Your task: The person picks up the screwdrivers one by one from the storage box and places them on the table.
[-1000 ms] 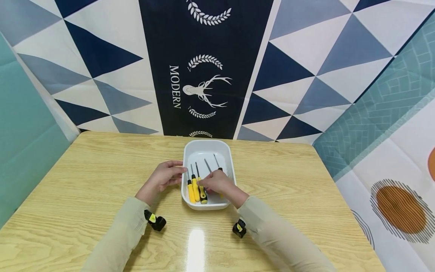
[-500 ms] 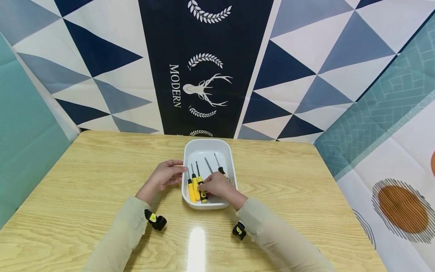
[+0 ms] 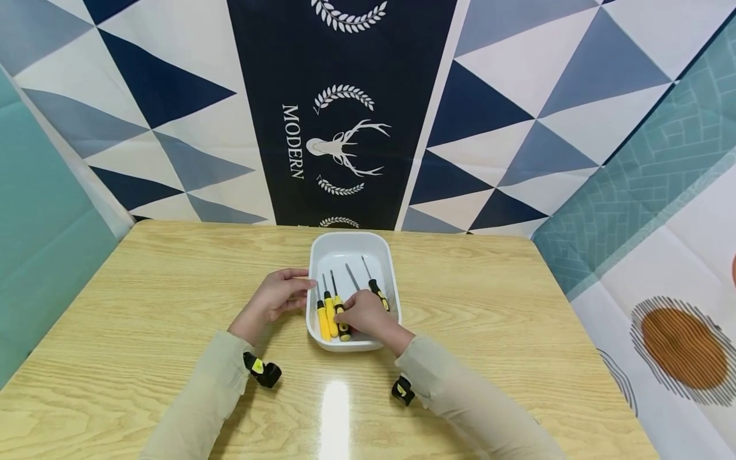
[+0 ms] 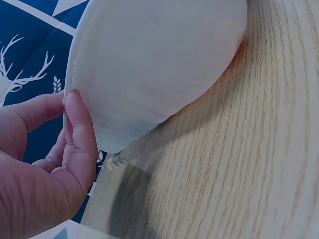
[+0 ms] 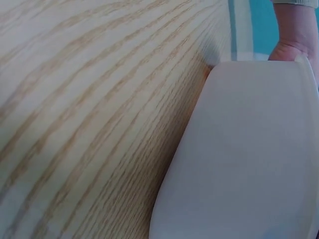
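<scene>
A white plastic tray on the table holds several screwdrivers. At its left lie two yellow-handled screwdrivers, with a black-and-yellow screwdriver beside them. My left hand grips the tray's left wall, thumb at the rim; the left wrist view shows the hand against the outer wall. Inside the tray, my right hand has its fingertips on the black-and-yellow handle and seems to pinch it. It covers the handle of another screwdriver, whose shaft shows. Another black-and-yellow screwdriver lies at the right wall.
The tray stands near the back edge of the wood-grain table. Behind rises a patterned cloth backdrop. Small black cameras are strapped at both wrists. In the right wrist view, the tray's outer wall blocks sight of the right hand.
My right hand has shifted slightly, and more of the rightmost screwdriver's black-and-yellow handle now shows. My left hand stays at the tray's left wall. The head view has tilted a little.
</scene>
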`<state>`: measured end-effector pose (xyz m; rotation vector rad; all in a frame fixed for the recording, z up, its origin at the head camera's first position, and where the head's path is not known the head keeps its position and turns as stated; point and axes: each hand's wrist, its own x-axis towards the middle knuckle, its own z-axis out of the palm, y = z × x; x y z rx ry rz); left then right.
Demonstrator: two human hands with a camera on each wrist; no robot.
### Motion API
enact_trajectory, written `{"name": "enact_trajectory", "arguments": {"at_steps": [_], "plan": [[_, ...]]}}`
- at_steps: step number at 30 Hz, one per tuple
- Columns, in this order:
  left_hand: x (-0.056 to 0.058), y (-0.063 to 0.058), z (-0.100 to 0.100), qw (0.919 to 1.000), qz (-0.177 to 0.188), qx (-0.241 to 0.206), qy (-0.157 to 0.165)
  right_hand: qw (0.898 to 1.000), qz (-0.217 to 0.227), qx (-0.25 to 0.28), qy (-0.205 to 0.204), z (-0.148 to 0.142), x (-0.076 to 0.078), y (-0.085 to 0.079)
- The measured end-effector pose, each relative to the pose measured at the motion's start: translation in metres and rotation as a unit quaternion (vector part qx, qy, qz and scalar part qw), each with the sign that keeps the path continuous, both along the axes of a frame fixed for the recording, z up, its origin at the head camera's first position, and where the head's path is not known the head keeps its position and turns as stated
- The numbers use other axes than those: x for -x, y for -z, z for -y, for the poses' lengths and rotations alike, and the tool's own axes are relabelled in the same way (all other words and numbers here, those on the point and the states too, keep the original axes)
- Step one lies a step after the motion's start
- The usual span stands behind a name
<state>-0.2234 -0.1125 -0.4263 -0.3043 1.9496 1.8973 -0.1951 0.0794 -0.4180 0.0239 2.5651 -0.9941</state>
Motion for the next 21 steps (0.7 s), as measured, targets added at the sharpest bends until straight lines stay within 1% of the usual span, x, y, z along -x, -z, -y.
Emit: {"name": "enact_trajectory", "arguments": {"at_steps": [9,16,21], "plan": [[0.0002,-0.0003,0.0003,1.0,-0.001,-0.003,0.001,1.0,-0.004,-0.002,0.0,0.0017,0.0012,0.0009],[0.0001,-0.0011,0.0007,1.0,0.001,-0.002,0.002,1.0,-0.013,-0.016,-0.011,0.0018,0.0011,-0.0016],[-0.0001,-0.001,-0.0004,1.0,0.003,-0.007,0.004,1.0,-0.005,-0.019,-0.011,0.0002,-0.0001,-0.0036]]}}
